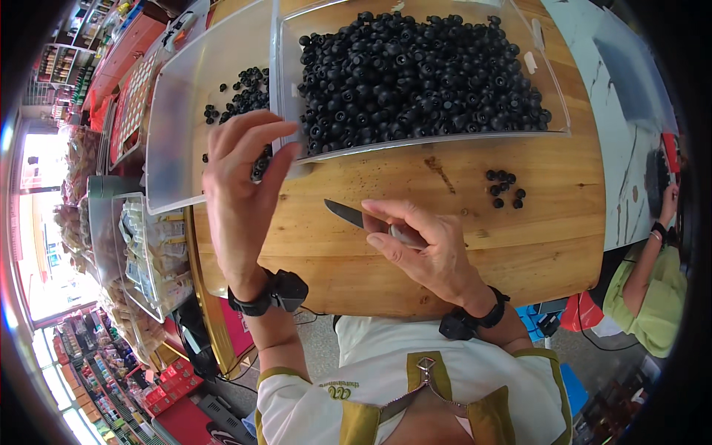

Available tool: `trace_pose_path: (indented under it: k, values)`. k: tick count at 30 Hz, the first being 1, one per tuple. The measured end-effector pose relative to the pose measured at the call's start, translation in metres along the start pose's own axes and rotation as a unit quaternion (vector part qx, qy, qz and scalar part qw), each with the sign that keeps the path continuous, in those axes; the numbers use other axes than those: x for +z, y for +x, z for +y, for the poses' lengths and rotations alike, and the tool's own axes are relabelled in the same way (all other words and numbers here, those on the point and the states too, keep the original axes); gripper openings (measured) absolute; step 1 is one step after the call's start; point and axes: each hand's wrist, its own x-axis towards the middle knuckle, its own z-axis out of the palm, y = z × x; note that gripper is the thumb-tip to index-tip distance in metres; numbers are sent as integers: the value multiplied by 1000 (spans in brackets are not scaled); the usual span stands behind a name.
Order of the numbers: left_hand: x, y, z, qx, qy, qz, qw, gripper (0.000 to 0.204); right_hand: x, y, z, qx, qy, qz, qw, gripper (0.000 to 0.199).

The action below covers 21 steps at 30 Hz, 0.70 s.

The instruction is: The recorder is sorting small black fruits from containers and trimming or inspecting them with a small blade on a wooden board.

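Observation:
My right hand [426, 241] is closed around the handle of a small knife, its dark blade [343, 213] pointing left above the wooden table. My left hand [241, 174] is raised at the near right corner of a clear bin [174, 126]; thumb and fingers stand apart and I see nothing held between them. Small round black pieces [251, 90] lie scattered in that bin, some partly hidden behind this hand. Beside it, a second clear bin [445, 138] holds a large heap of similar black pieces [415, 74], several showing a round hollow.
Several loose black pieces [506, 187] sit on the wooden table [534, 252] to the right. Bagged goods fill a clear container [152, 252] at the left. Another person's hand [670, 200] is at the white marbled table [593, 96] on the far right.

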Motion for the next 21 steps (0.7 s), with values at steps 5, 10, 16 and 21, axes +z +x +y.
trace_pose_path:
  k: [5, 10, 16, 21]
  values:
    - [0, 21, 4, 35, 74, -89, 993, 20, -1, -1, -2, -27, 1, -2, 1000, 37]
    - [4, 28, 4, 38, 88, -119, 988, 19, -1, -3, -3, -28, 5, -3, 1000, 37]
    - [3, 14, 8, -24, -60, -33, 997, 19, -2, -4, -1, -30, 17, 5, 999, 37]
    - [12, -51, 16, -129, -516, 40, 846, 28, -4, -5, -9, -4, 37, -2, 999, 38]
